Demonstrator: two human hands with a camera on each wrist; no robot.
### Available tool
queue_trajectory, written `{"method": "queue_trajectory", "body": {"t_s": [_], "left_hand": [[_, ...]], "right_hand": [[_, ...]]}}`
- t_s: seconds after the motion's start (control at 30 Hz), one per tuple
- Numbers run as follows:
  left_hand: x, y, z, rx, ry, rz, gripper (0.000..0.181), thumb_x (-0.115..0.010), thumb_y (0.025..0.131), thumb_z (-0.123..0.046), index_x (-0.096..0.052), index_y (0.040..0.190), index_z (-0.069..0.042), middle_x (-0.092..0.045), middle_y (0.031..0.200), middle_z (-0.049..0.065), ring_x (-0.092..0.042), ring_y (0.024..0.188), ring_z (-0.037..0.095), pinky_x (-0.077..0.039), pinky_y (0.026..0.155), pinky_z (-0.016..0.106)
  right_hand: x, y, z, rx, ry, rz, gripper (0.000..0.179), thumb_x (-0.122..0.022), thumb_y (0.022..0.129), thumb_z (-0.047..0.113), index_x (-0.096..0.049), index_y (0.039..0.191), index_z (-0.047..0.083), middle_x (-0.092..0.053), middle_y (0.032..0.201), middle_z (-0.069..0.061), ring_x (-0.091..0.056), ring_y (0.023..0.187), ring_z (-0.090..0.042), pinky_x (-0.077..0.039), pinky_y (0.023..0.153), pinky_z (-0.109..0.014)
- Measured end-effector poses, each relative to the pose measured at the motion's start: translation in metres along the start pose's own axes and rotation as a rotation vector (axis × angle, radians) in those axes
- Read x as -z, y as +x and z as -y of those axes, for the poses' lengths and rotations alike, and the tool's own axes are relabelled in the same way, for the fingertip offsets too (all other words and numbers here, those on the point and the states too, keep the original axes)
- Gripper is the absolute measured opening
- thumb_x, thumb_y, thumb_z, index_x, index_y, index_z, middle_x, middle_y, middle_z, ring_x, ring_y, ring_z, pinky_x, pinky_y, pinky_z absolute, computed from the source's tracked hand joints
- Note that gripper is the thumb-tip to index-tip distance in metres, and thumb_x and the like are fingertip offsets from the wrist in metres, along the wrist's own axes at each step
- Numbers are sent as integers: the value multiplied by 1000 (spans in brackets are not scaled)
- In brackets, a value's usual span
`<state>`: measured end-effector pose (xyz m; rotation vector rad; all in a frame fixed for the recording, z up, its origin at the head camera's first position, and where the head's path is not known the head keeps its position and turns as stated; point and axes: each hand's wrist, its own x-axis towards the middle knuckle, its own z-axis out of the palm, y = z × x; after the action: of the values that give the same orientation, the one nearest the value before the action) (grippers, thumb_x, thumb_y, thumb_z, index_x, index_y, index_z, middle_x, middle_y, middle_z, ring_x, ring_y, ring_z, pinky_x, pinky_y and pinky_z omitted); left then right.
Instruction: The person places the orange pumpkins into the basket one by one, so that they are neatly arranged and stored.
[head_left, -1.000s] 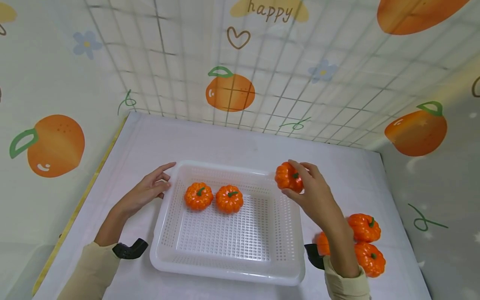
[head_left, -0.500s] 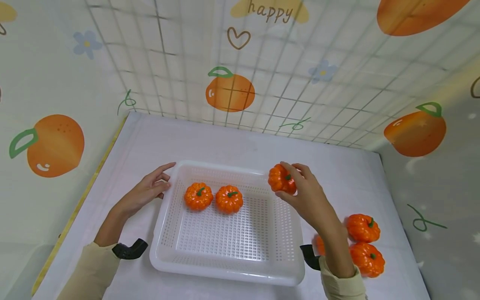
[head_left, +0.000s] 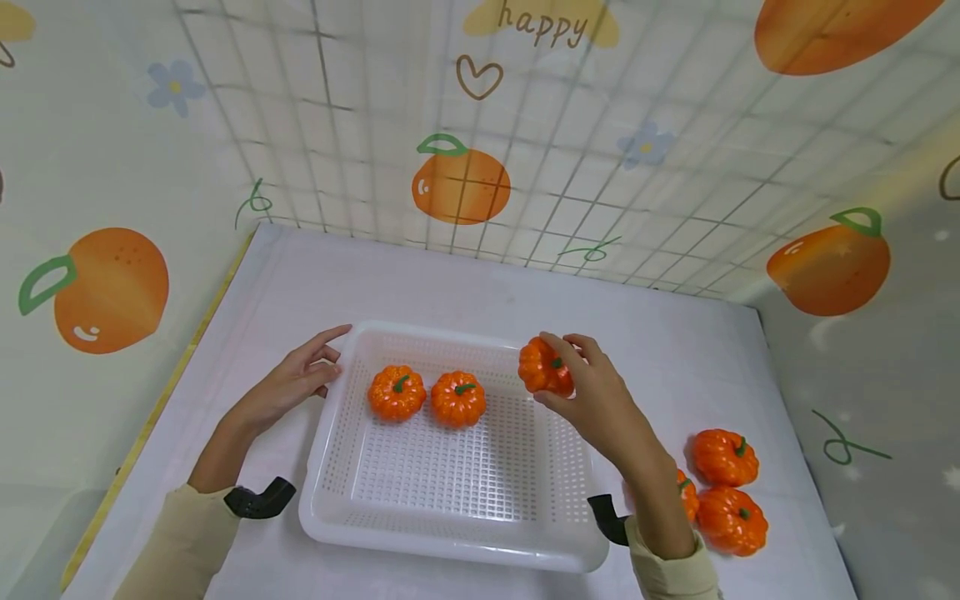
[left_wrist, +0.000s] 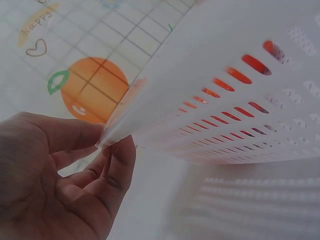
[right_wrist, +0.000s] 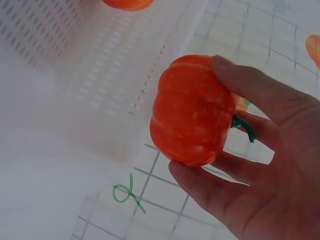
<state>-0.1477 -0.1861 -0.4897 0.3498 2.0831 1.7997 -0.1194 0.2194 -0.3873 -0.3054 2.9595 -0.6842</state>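
Note:
My right hand [head_left: 596,408] grips a small orange toy pumpkin [head_left: 542,367] with a green stem, held above the right side of a white perforated plastic basket [head_left: 450,546]. In the right wrist view, thumb and fingers press opposite sides of the pumpkin [right_wrist: 192,110], its stem toward the palm. At the basket's left rim, my left hand [head_left: 296,375] pinches the edge, which lies between its digits in the left wrist view. Two more pumpkins, one at the left [head_left: 397,393] and one beside it [head_left: 458,399], sit inside near the far wall.
Right of the basket, several pumpkins stand grouped on the white tabletop: a rear one [head_left: 724,457], a front one [head_left: 732,520] and one partly behind the right forearm [head_left: 686,495]. A patterned wall covering [head_left: 352,150] with printed oranges rises behind the table.
My right hand has carried its pumpkin leftward and slightly nearer, from the basket's right rim to over its inside. The left hand and the two pumpkins in the basket have stayed put.

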Motion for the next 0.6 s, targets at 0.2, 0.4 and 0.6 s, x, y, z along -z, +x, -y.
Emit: {"method": "queue_trajectory", "body": {"t_s": [0.2, 0.4, 0.6], "left_hand": [[0, 0, 1, 1, 2, -1, 60, -53, 103, -13, -28, 157, -15, -49, 118, 22, -58, 101, 32, -54, 81, 31], [0, 0, 1, -5, -5, 2, 60, -53, 103, -13, -27, 158, -16, -50, 117, 22, -59, 101, 33, -55, 81, 32], [0, 1, 2, -9, 0, -4, 60, -52, 103, -12, -28, 157, -15, -50, 116, 21, -59, 100, 32, -56, 80, 32]], "right_hand": [[-6, -1, 2, 45, -17, 8, 75, -82, 84, 17, -44, 149, 19, -38, 147, -22, -48, 123, -46, -57, 79, -51], [-12, -1, 3, 51, -18, 33, 76, -83, 83, 18, -45, 149, 19, -38, 147, -21, -49, 123, -46, -56, 81, -51], [-17, 0, 3, 62, -15, 47, 76, -84, 82, 17, -46, 148, 18, -40, 145, -21, -51, 121, -44, -57, 80, -49]]}}
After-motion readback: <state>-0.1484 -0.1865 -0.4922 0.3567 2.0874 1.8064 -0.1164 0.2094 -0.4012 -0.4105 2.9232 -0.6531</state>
